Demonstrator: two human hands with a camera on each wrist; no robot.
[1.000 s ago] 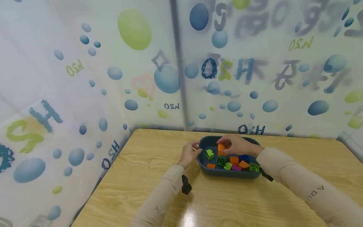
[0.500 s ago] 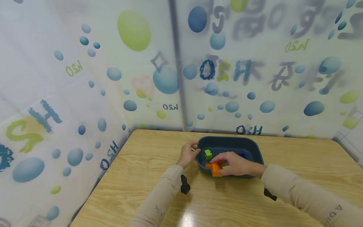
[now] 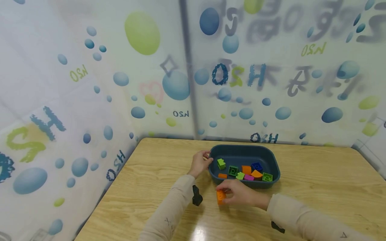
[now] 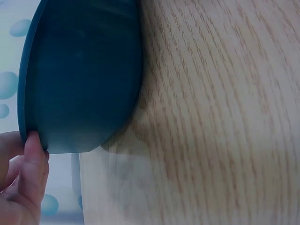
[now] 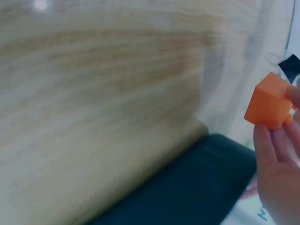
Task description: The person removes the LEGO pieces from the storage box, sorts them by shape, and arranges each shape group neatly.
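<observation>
Orange brick (image 3: pixel 220 196) pinched in our right hand (image 3: pixel 238 195), fingers curled round it, low over table (image 3: pixel 316 187) just in front of bin (image 3: pixel 272 165). Wrist view shows brick (image 5: pixel 271 101) between fingertips (image 5: pixel 264 140), not clearly touching wood. We judge: lower it flat, studs up, before letting go. Our left hand (image 3: pixel 199 163) grips bin's left rim, thumb (image 4: pixel 32 161) on edge; a firm hold keeps bin from sliding. Green, orange, blue, pink bricks (image 3: pixel 245 173) lie inside bin.

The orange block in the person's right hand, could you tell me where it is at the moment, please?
In the head view, the orange block is pinched by the right hand just above the wooden table, in front of the blue tray.
</observation>
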